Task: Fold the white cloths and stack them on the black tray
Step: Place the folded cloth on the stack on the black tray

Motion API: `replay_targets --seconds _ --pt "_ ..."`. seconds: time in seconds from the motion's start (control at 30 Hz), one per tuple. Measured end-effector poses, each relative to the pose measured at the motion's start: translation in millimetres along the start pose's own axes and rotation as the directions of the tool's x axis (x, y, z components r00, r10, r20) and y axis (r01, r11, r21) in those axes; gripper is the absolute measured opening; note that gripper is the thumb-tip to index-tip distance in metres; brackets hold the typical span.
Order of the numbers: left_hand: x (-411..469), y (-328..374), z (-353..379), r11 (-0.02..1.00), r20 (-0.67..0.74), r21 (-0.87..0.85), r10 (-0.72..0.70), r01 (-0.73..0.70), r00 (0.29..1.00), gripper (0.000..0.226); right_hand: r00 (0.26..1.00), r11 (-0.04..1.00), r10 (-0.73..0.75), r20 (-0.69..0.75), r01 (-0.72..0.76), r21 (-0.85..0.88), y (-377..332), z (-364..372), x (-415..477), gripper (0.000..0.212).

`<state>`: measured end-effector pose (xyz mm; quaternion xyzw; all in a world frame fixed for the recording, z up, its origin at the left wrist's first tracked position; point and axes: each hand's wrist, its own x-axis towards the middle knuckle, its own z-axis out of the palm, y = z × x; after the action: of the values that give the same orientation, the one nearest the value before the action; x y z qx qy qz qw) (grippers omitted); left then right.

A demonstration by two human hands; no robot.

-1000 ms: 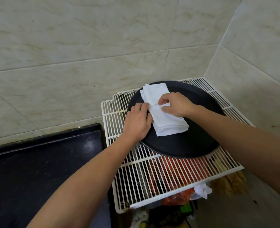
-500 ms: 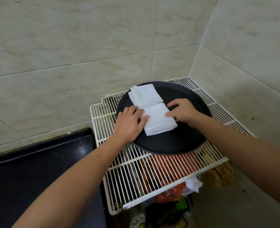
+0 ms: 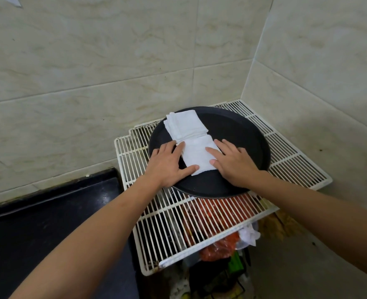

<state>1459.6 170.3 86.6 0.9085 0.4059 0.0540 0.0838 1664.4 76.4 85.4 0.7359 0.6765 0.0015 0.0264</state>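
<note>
While both hands point(image 3: 200, 162) lie spread flat, they press the folded white cloth point(image 3: 196, 157).

Black tray point(image 3: 238, 130): round, matte, shallow rim, lying flat under both hands. The left hand point(image 3: 167, 164) overlaps its left rim and the right hand point(image 3: 232, 162) rests on its near-right part.
Near cloth point(image 3: 196, 156): white, folded to a small rectangle, flat on the tray between the two hands. Left fingers and thumb touch its left edge and near corner; right fingertips lie on its right edge.
Far stack point(image 3: 187, 125): several folded white cloths, layered edges visible on the left, just beyond the fingertips, butting the near cloth's far edge.
</note>
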Motion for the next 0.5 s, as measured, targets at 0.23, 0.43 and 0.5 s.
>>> replay_targets --seconds 0.23,0.43,0.5 --pt "-2 1 -3 1.0 0.066 0.006 -0.006 0.005 0.998 0.09 0.981 0.995 0.09 0.172 -0.096 0.025 6 -11 -2 0.052" --pt "-20 -5 -18 0.997 -0.064 -0.067 -0.028 0.023 0.998 0.076 0.978 0.973 0.172 0.115 -0.187 0.135 13 -36 -3 0.054" --pt "-35 -7 -26 0.995 -0.138 -0.081 -0.068 0.057 0.988 0.066 0.986 0.977 0.156 0.053 -0.162 0.141 9 -48 -5 0.051"
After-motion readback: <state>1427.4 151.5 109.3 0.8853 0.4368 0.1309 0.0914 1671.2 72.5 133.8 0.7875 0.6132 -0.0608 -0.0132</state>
